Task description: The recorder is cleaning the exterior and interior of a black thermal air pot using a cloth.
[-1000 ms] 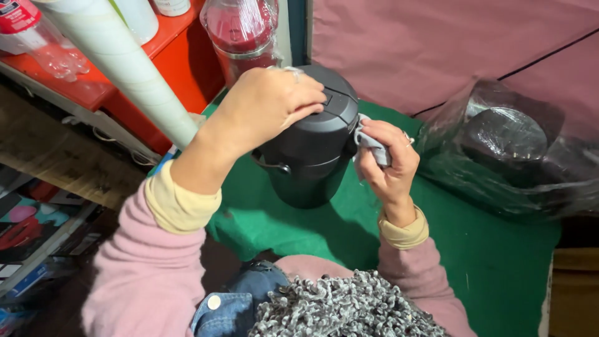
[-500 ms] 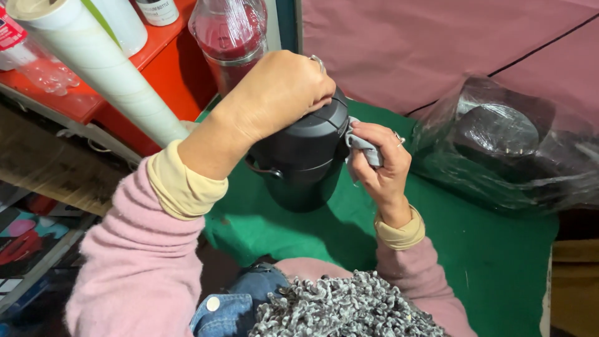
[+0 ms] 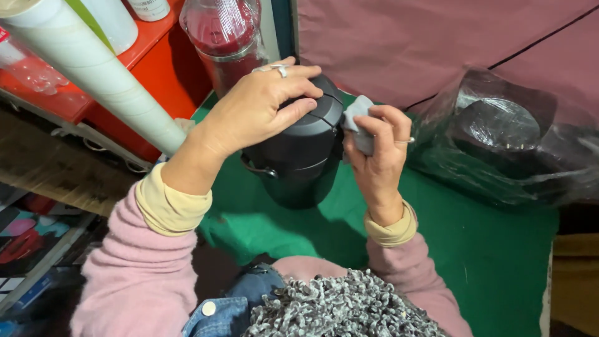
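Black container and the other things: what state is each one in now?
Black container: upright, lid on.
Left hand: grip on the lid.
Right hand: pressing grey cloth against the container's side.
Red bottle: upright, film-wrapped.
Plastic bag: around a dark round item.

Evenly lit from above, soft and fairly bright. Faint sheen across the rounded black plastic canister [image 3: 299, 146] under the gripping left hand [image 3: 253, 112]. Glare on crinkled clear plastic wrapping [image 3: 499, 134] right of the grip. Sharp centre, darker lower-left corner.
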